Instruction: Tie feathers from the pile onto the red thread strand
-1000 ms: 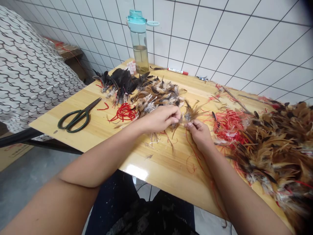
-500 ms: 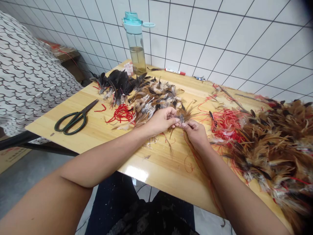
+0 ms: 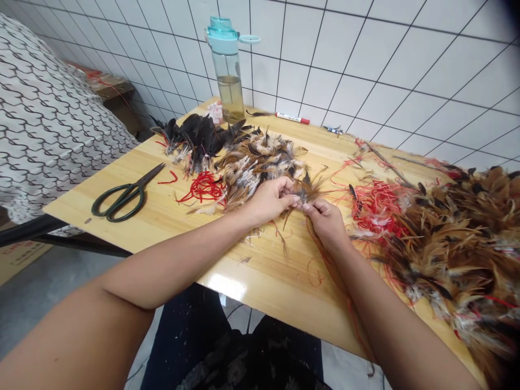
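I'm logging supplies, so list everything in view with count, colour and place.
Tall plastic bottle: one, clear, back
Metal scissors: one, dark, left
Feather bunches: several, black, back left
Mixed feather heap: one, brownish, middle
Large feather heap: one, brown, right
String tangles: two, red, beside heaps
Capped marker: one, red-white, back
Wooden table: one, yellowish, centre
Patterned cloth: one, white, left
Tiled wall: one, white, behind
Feather tuft: one, brown, held
Trousers: pair, navy, below
Hands: two, bare, at tuft

Teal-lidded bottle point(image 3: 228, 71) near a marker point(image 3: 291, 117)
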{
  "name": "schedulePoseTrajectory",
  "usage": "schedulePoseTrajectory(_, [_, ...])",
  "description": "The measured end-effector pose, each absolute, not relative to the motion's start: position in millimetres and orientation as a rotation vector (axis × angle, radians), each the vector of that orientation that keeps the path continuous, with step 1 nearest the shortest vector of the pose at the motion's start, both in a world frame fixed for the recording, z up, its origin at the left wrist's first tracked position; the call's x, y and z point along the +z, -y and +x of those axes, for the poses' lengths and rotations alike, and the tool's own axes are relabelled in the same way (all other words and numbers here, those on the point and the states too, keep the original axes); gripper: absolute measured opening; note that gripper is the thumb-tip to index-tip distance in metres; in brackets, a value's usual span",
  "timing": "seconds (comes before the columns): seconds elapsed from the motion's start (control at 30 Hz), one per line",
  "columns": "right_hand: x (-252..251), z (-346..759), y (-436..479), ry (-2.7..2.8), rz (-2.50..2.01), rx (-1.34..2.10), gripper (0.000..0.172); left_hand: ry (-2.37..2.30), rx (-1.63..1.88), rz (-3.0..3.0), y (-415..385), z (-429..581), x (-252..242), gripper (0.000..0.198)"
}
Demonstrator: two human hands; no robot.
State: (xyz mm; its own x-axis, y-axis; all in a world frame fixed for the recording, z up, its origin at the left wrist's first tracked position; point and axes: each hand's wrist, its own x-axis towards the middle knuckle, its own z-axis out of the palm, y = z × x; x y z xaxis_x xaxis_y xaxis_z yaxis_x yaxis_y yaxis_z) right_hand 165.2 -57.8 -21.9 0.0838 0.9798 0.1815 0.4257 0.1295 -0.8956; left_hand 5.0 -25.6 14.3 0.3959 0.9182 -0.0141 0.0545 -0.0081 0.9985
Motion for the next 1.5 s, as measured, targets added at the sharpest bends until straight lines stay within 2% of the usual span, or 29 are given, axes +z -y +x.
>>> schedulePoseTrajectory(0.3, [-24.9, 166.3, 58.3, 1.523, -1.438, 0.814, 0.018, -0.93, 0.94, 1.695, 22.6, 3.3, 3.6, 0.008])
schedulePoseTrajectory(0.47, [-21.6, 168.3, 59.3, 1.354, -1.442, 0.854, 0.022, -1.029, 1.07, 1.961, 17.9, -6.6, 10.4, 0.008])
schedulePoseTrajectory(0.57, [-18.7, 169.9, 60.4, 1.249, -1.418, 0.901, 0.024, -1.098, 1.031, 2.246, 16.0, -10.9, 10.7, 0.005])
schedulePoseTrajectory(0.83, [-17.5, 167.0, 62.1, 1.117, -1.393, 0.9, 0.025, -1.305, 0.742, 2.672, 10.2, 7.1, -2.2, 0.031])
schedulePoseTrajectory(1.1, [-17.0, 167.9, 63.8, 1.12, -1.411, 0.848, 0.024, -1.272, 0.628, 2.708, 8.5, 11.7, -5.0, 0.021])
schedulePoseTrajectory(1.33, [-17.4, 172.7, 61.3, 1.151, -1.445, 0.707, 0.023, -1.075, 0.774, 2.653, 10.8, 1.2, 2.3, 0.014])
schedulePoseTrajectory(1.5, [-18.9, 174.4, 59.4, 1.161, -1.473, 0.647, 0.022, -0.983, 0.741, 2.506, 16.5, -3.3, 6.0, 0.011])
